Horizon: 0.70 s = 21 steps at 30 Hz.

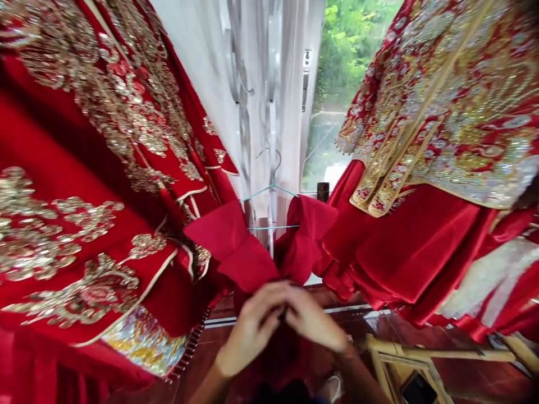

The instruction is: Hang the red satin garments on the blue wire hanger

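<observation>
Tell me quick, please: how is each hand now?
Left hand: closed, fingers seem to hold the red satin cloth.
Right hand: closed, also at the cloth; a small dark thing between the hands is unclear.

Likely a bridal-wear shop, with embroidered red gowns (63, 168) hanging.

view: head-worn | faces forward, down | close (hands (252, 328) just below)

Left hand (252, 325) and right hand (314, 320) are held close together at lower centre, backs upward, fingers curled inward. Fingertips (287, 290) meet at mid-line. Both forearms (208, 387) angle inward from below.
</observation>
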Tool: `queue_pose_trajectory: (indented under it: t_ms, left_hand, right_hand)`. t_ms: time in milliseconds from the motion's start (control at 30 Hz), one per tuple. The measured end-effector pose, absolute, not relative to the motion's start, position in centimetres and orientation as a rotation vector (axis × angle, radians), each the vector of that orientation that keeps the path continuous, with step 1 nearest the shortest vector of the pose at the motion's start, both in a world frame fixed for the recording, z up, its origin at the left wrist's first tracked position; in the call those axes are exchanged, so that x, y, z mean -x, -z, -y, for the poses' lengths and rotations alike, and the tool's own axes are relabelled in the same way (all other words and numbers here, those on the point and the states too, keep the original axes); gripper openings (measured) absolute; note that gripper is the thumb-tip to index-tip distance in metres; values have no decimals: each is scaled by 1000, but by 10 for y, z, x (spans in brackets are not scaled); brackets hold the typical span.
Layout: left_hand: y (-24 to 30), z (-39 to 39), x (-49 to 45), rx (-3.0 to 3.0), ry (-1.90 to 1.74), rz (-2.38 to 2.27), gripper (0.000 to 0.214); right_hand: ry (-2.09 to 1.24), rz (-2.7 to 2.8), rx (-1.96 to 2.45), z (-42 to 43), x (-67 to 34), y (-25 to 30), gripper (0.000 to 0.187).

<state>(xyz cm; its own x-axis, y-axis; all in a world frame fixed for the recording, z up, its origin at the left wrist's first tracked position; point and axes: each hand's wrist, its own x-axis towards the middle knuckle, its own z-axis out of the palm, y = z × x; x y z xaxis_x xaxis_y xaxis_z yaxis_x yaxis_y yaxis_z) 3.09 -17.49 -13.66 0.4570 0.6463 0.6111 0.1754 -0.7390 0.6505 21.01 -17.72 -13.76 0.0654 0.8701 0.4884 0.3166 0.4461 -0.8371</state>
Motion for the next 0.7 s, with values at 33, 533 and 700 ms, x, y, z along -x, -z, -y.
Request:
queue_pose_trajectory:
  t_ms: [33, 533, 700]
  left_hand:
    - [121, 166, -23, -2069, -1633, -737, 41]
    - [58, 40, 9, -1995, -1650, -1831, 97]
    - [38, 45, 40, -2147, -1242, -1969, 83]
  right_hand:
    - [-454, 1501, 1095, 167, -216, 127, 27]
    - [152, 1494, 1900, 39, -240, 79, 71]
    - [202, 1548, 1798, 37, -256, 80, 62]
